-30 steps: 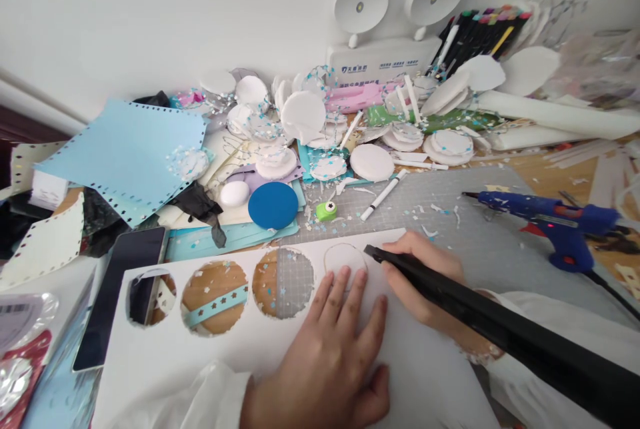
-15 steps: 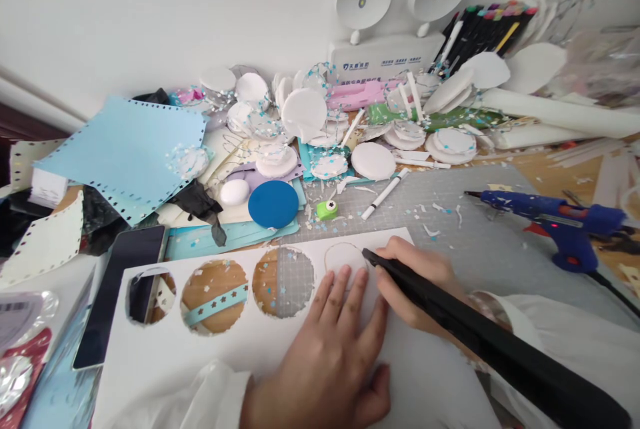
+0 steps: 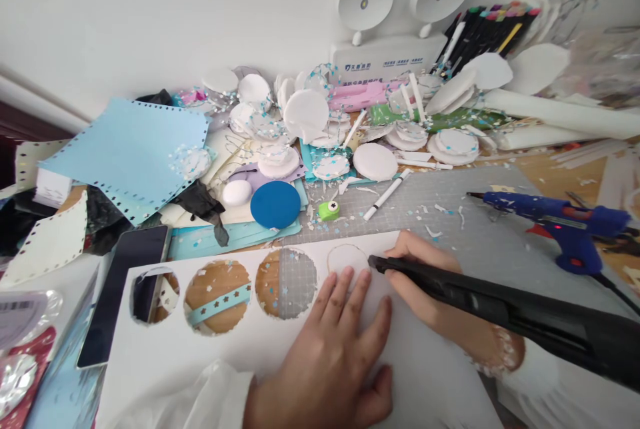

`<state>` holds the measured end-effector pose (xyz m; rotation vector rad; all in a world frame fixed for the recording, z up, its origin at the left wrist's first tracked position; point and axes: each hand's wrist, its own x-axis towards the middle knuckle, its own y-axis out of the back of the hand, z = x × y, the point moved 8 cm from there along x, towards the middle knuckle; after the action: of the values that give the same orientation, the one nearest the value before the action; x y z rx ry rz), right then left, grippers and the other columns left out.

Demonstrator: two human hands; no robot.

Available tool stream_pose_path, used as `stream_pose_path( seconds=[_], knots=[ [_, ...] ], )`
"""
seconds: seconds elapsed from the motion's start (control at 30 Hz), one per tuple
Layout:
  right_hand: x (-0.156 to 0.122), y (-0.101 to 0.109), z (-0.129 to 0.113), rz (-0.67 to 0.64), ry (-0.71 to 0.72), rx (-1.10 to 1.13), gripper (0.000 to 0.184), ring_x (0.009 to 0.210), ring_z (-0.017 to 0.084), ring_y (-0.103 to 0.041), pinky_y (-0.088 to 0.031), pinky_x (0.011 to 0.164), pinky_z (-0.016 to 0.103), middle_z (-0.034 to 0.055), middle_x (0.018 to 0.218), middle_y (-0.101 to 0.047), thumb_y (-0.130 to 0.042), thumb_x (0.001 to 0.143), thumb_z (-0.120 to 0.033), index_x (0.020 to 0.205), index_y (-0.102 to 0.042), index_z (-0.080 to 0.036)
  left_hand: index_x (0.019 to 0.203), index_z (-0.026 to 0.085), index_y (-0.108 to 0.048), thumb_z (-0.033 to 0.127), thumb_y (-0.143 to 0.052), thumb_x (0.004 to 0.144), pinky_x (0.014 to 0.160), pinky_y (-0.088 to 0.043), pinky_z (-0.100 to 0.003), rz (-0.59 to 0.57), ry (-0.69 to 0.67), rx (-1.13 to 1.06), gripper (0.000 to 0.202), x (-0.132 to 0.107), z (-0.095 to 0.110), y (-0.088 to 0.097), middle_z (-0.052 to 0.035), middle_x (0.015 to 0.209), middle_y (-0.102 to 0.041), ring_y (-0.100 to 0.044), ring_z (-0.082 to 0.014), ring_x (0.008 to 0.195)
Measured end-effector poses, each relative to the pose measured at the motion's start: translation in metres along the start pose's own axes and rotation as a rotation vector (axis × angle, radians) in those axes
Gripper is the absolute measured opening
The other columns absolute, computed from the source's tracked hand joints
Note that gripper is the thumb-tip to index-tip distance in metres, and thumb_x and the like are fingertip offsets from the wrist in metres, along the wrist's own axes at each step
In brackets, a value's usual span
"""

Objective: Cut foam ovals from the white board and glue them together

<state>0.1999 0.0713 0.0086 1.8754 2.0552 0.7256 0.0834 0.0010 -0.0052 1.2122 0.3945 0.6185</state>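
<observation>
A white foam board [image 3: 165, 356] lies in front of me with three round holes cut in a row. To their right a thin circle outline [image 3: 346, 250] is marked on the board. My left hand [image 3: 320, 356] lies flat on the board, fingers spread, fingertips over the lower part of that outline. My right hand [image 3: 425, 302] grips a long black pen-shaped cutter [image 3: 480, 302], its front end at the outline's right edge. The very tip is too small to make out. Through the holes show the wooden table, a punched light-blue strip [image 3: 220, 304] and a grey cutting mat.
A blue disc [image 3: 275, 205], a green craft punch [image 3: 329, 210] and a white pen [image 3: 387, 194] lie behind the board. A blue glue gun [image 3: 555, 216] rests at right on the mat [image 3: 490, 249]. A phone [image 3: 125, 289] lies left; white discs [image 3: 375, 162] pile up behind.
My right hand has moved slightly right and down along the outline, and the cutter's rear end has swung upward. My left hand stays on the board.
</observation>
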Motion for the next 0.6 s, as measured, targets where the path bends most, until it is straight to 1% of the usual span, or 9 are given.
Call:
stream_pose_path(
  seconds=[0.07,0.13,0.2,0.3,0.47,0.6],
  knots=[
    [-0.0011,0.0051,-0.0012,0.026,0.008,0.007,0.014,0.052,0.014,-0.05,-0.038,0.049,0.026,-0.0042,0.058,-0.051,-0.051,0.082,-0.022,0.068,-0.046,-0.024,0.145,0.007,-0.033,0.043,-0.047,0.089,0.111,-0.032,-0.057,0.008,-0.005,-0.022,0.068,-0.0001,0.0004,0.0005,-0.0295,0.151,-0.029,-0.019,-0.0438,0.141],
    [-0.0021,0.0095,-0.0021,0.047,0.019,0.008,0.014,0.054,0.015,-0.052,-0.039,0.049,0.026,-0.0034,0.06,-0.054,-0.051,0.082,-0.021,0.069,-0.047,-0.024,0.142,0.006,-0.036,0.039,-0.053,0.084,0.109,-0.034,-0.058,0.023,0.005,-0.043,0.069,0.0002,-0.0005,0.0018,-0.0323,0.15,-0.028,-0.018,-0.0451,0.141],
    [-0.0029,0.0098,-0.0005,0.037,0.011,0.008,0.013,0.053,0.014,-0.051,-0.039,0.047,0.025,-0.0038,0.059,-0.054,-0.051,0.081,-0.02,0.07,-0.048,-0.024,0.14,0.005,-0.039,0.033,-0.06,0.077,0.106,-0.037,-0.06,0.033,0.017,-0.059,0.072,0.0009,-0.0018,0.003,-0.0353,0.15,-0.025,-0.016,-0.0474,0.14],
    [-0.0038,0.007,0.0036,0.014,0.0,0.0,0.014,0.05,0.014,-0.05,-0.039,0.046,0.025,-0.0052,0.057,-0.052,-0.052,0.081,-0.019,0.069,-0.046,-0.024,0.139,0.005,-0.039,0.028,-0.063,0.07,0.102,-0.04,-0.063,0.035,0.015,-0.063,0.076,0.0021,-0.0019,0.0038,-0.0372,0.149,-0.024,-0.017,-0.0495,0.139],
    [-0.0042,0.005,0.0048,0.013,0.021,-0.043,0.014,0.05,0.014,-0.049,-0.038,0.045,0.025,-0.0048,0.056,-0.051,-0.053,0.079,-0.018,0.069,-0.046,-0.024,0.138,0.004,-0.04,0.026,-0.062,0.069,0.099,-0.043,-0.062,0.06,0.006,-0.039,0.076,0.0033,0.0,0.0077,-0.0398,0.144,-0.03,-0.023,-0.0508,0.136],
    [-0.0047,0.0024,0.0009,0.013,0.041,-0.071,0.015,0.05,0.013,-0.048,-0.038,0.046,0.024,-0.0049,0.056,-0.05,-0.051,0.078,-0.015,0.068,-0.044,-0.024,0.138,0.003,-0.04,0.025,-0.062,0.069,0.099,-0.043,-0.062,0.057,0.01,-0.034,0.076,0.0038,0.0001,0.0079,-0.0409,0.143,-0.031,-0.023,-0.0514,0.136]
  ],
)
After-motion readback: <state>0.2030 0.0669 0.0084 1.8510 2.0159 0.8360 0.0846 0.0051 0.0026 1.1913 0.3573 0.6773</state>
